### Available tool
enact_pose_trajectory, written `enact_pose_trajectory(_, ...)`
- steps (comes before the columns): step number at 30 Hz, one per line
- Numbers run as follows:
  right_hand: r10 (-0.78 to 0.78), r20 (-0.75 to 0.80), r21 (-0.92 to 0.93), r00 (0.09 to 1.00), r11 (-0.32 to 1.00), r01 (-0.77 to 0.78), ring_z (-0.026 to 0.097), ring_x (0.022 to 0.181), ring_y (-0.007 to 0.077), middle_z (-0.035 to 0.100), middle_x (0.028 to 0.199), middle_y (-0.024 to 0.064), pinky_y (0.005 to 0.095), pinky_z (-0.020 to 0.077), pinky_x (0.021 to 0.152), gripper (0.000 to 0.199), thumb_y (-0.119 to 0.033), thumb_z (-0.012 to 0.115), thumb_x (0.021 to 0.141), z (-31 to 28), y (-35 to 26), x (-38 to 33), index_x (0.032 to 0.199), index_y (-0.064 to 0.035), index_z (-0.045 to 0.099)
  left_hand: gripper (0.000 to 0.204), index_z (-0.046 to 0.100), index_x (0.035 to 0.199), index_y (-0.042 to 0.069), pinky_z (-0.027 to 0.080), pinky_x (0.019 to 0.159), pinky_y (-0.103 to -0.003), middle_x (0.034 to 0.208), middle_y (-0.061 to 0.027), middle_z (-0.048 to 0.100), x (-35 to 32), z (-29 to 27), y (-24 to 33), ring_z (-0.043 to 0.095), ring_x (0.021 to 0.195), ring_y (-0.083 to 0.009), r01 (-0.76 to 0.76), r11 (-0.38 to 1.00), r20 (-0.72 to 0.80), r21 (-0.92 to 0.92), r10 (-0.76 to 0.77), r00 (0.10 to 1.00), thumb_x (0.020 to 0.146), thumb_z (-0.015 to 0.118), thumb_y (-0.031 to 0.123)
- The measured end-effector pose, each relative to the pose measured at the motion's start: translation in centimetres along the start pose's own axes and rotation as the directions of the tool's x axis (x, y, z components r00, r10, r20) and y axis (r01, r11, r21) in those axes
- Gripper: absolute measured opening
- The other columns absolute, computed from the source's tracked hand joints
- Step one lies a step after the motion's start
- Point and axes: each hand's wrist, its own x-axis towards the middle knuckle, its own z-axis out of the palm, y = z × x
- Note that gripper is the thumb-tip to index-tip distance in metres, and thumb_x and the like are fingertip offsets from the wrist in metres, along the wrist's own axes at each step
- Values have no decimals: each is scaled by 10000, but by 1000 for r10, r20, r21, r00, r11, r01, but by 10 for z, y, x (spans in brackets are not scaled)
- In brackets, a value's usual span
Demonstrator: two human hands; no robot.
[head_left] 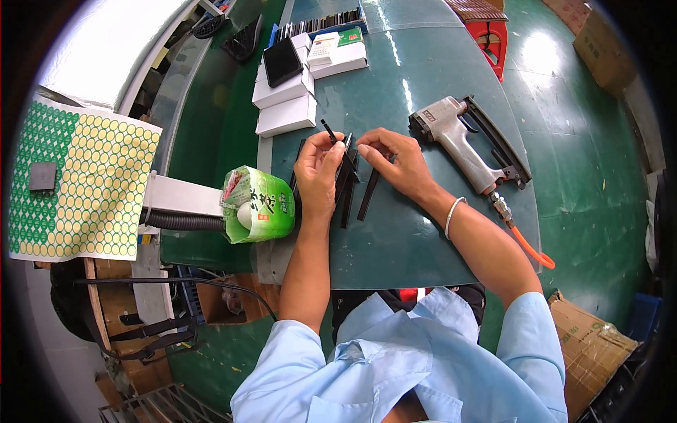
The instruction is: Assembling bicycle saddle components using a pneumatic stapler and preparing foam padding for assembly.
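Observation:
My left hand is closed, pinching a thin black stick between thumb and fingers, its tip pointing up and away. Just to its right is my right hand, fingers curled together toward the thumb; whatever they pinch is too small or hidden to make out. Between the hands a narrow shiny piece shows, partly covered. Under and beside them, several flat black strips lie on the green table, one strip below my right hand and another strip nearer my left wrist.
A grey air stapler with an orange hose lies to the right. At the left stand a green cut-open carton and a sticker sheet. White boxes carry a black phone-like slab; behind is a blue tray.

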Motion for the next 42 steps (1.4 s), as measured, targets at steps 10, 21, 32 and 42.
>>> enact_pose_trajectory(10,-49,-30,14,998,999,49,496,578,88,596,700,47,240,401,530,174,-172,605,837,1,-1,0,887,-6,622,166,539,993,-4,438,799,-216,930,-56,574,1,-1,-2,545,854,-90,0,999,53,-52,3,999,839,589,29)
enact_pose_trajectory(21,-46,-5,5,999,999,46,461,579,61,588,704,24,223,375,517,160,-154,604,842,0,0,0,886,-2,623,189,517,1007,11,434,823,-235,949,-55,555,-1,2,-6,544,879,-103,20,998,80,-56,-15,997,838,600,26)
enact_pose_trajectory(32,35,-35,2,999,999,-35,466,590,56,570,680,16,225,390,526,183,-170,578,868,1,3,1,915,2,615,152,533,974,31,417,691,-201,819,6,555,-1,3,-17,510,765,-54,-9,979,66,202,-4,998,895,581,153)
enact_pose_trajectory(42,153,-184,124,971,984,-132,462,546,87,541,610,52,259,383,497,204,-179,572,868,5,17,4,887,20,610,204,541,847,38,399,558,-216,678,16,510,-4,6,-8,465,604,-60,-19,952,8,307,17,1000,897,582,232)
